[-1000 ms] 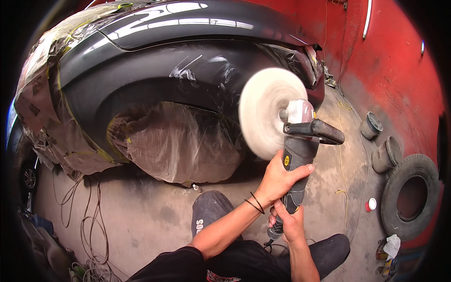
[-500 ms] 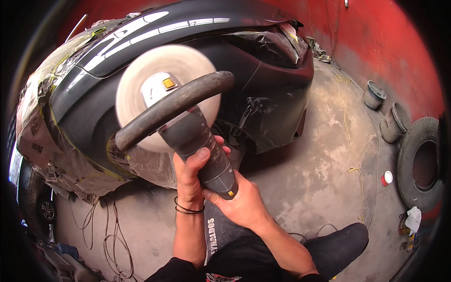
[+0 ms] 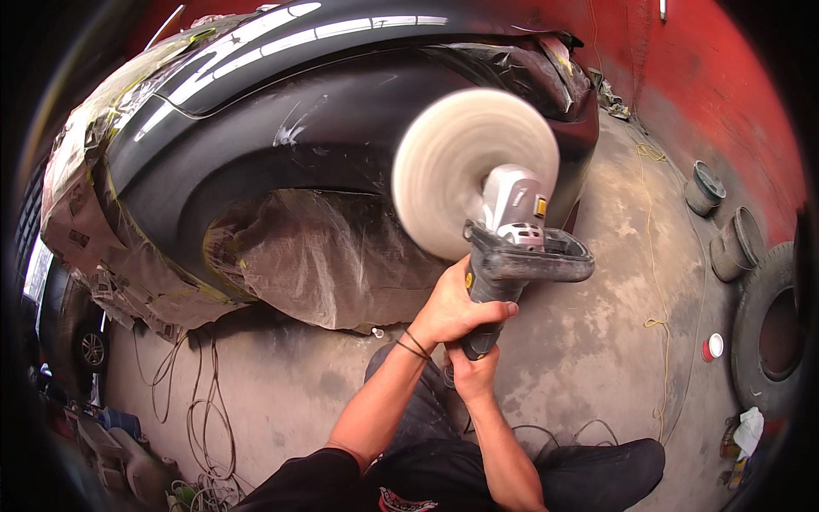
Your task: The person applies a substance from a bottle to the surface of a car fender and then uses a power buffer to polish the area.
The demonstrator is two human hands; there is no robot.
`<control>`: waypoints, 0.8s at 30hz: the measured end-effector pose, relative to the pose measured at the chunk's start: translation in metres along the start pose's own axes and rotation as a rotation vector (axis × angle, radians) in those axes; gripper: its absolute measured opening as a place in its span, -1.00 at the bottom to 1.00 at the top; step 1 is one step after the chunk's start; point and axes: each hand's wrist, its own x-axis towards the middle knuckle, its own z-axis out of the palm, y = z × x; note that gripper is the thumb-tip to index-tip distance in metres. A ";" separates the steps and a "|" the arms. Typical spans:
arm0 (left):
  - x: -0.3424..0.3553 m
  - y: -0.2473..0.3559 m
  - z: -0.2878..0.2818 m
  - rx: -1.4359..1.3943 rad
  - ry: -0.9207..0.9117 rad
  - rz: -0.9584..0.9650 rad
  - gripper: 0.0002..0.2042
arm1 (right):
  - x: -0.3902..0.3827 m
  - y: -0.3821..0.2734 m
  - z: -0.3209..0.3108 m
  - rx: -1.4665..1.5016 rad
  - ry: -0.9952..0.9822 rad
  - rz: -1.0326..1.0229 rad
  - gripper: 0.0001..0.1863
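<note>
The person's right hand (image 3: 473, 372) grips the tail of the polisher (image 3: 517, 232); the left hand (image 3: 455, 309) wraps its body. Probably rigid and front-heavy, it might steady better by the loop handle (image 3: 537, 266). Its blurred pad (image 3: 456, 154), likely soft, overlaps the dark car panel (image 3: 350, 107); contact is unclear.

From where I stand, no wording can be made out. The black shirt (image 3: 341, 478) bears a red-and-white print (image 3: 405, 502), the newspaper sheets (image 3: 75, 213) on the car (image 3: 341, 102) carry blurred printing, and the polisher (image 3: 515, 200) has a small yellow badge (image 3: 468, 280).
</note>
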 end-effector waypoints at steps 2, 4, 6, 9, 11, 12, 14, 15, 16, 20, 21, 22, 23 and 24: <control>0.008 -0.020 0.008 0.098 -0.026 -0.037 -0.29 | -0.001 0.008 0.000 0.108 0.042 0.015 -0.93; 0.007 -0.033 0.016 0.128 -0.016 -0.072 -0.26 | -0.001 0.024 -0.004 0.194 0.033 0.025 -0.93; -0.002 -0.047 0.014 0.159 -0.018 -0.125 -0.27 | -0.008 0.029 0.003 0.158 0.064 -0.005 -0.93; -0.026 -0.060 0.003 0.102 0.079 -0.068 -0.29 | -0.016 0.060 0.004 0.097 0.044 -0.012 -0.89; -0.050 -0.080 -0.019 0.056 0.117 -0.032 -0.30 | -0.019 0.079 0.010 0.079 -0.014 0.012 -0.85; -0.063 -0.087 -0.033 0.008 0.147 0.008 -0.31 | -0.019 0.083 0.017 -0.046 -0.091 -0.040 -0.81; -0.092 -0.081 -0.065 -0.049 0.168 -0.122 -0.30 | -0.021 0.087 0.026 -0.311 -0.220 -0.141 -0.72; -0.104 -0.086 -0.077 -0.098 0.298 -0.036 -0.37 | -0.022 0.082 0.043 -0.225 -0.258 -0.079 -0.65; -0.112 -0.092 -0.088 -0.156 0.422 0.048 -0.43 | -0.020 0.075 0.061 -0.147 -0.289 -0.017 -0.58; -0.131 -0.055 -0.150 -0.048 0.391 0.038 -0.42 | -0.006 0.057 0.120 -0.158 -0.408 -0.083 -0.47; -0.134 -0.053 -0.157 -0.049 0.421 0.018 -0.42 | -0.002 0.058 0.130 -0.119 -0.414 -0.136 -0.44; -0.135 -0.050 -0.161 -0.050 0.458 0.002 -0.41 | -0.001 0.058 0.136 -0.114 -0.406 -0.134 -0.44; -0.135 -0.051 -0.162 -0.053 0.478 0.039 -0.41 | -0.001 0.059 0.140 -0.111 -0.418 -0.102 -0.47; -0.135 -0.054 -0.162 -0.051 0.471 0.033 -0.41 | -0.001 0.059 0.140 -0.109 -0.431 -0.070 -0.50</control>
